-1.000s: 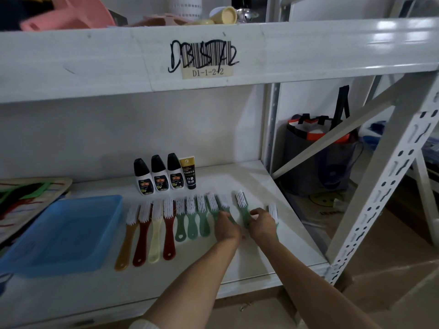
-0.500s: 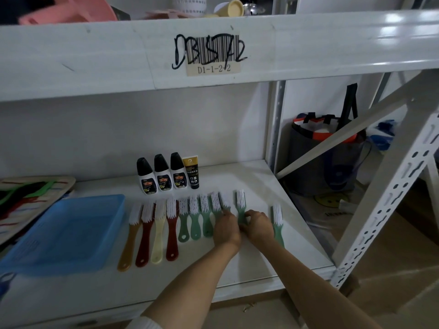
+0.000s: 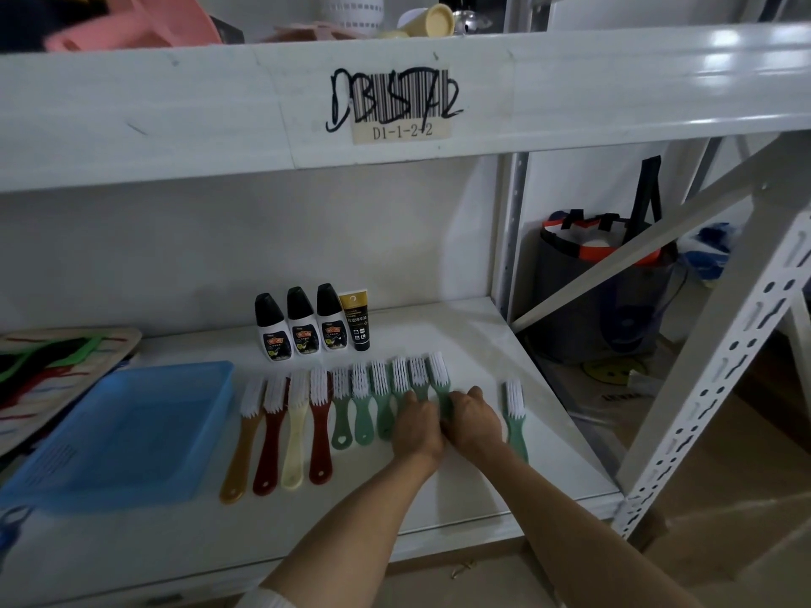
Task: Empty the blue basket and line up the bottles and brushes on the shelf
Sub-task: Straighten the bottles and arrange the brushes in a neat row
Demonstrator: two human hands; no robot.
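Note:
The blue basket (image 3: 118,436) lies empty at the left of the white shelf (image 3: 474,344). Three black-capped bottles (image 3: 303,329) and a black tube (image 3: 356,320) stand in a row at the back. In front lie brushes side by side: several long brown, red and cream ones (image 3: 281,427), then several short green ones (image 3: 362,401). My left hand (image 3: 417,425) rests on the handles of the green brushes. My right hand (image 3: 474,421) grips the handle of a green brush (image 3: 439,375) beside the row. One green brush (image 3: 514,416) lies apart to the right.
A board with coloured hangers (image 3: 52,370) lies left of the basket. Pink and cream items (image 3: 131,19) sit on the upper shelf. A dark bag (image 3: 601,291) stands on the floor behind the rack's diagonal brace (image 3: 649,252). The perforated post (image 3: 719,375) is at right.
My right hand has slid a green brush leftward against the row of green brushes. The left hand stayed on the handles. The last green brush stays apart.

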